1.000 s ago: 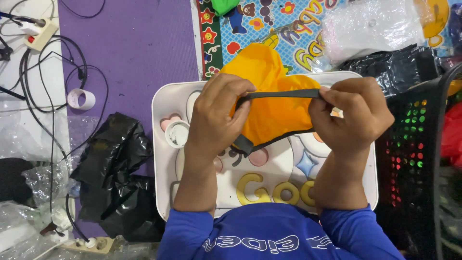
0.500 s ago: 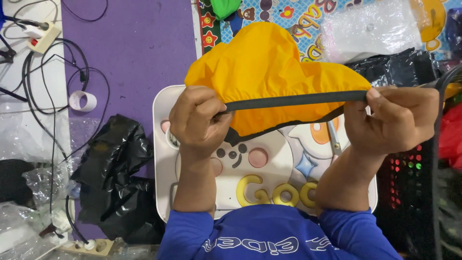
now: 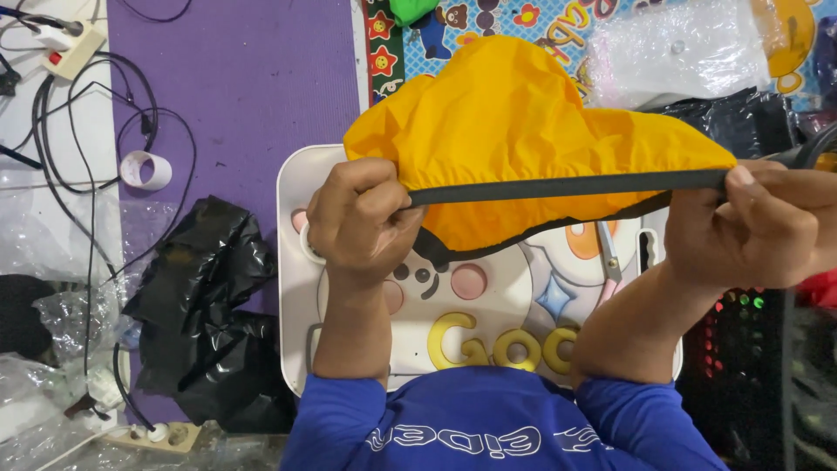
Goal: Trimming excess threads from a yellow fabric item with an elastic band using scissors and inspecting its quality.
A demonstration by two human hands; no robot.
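Left hand [image 3: 362, 218]: your fingers are curled tight around one end of the black elastic band [image 3: 567, 186], fist over the white tray's [image 3: 292, 288] left part.
Right hand [image 3: 758, 227]: your fingers are clamped on the other end of the band, out past the tray's right edge, beside the black basket [image 3: 741, 349].
Yellow cover [image 3: 514, 131]: you've got it held up between both fists, hem pulled straight and taut, fabric bulging away from you above the tray.
Tray: lies flat under your forearms, cartoon face and yellow letters showing.
Around you: crumpled black plastic bag [image 3: 205, 305] left of the tray, purple mat [image 3: 253, 78] beneath, tape roll [image 3: 146, 170] and cables [image 3: 87, 105] far left.
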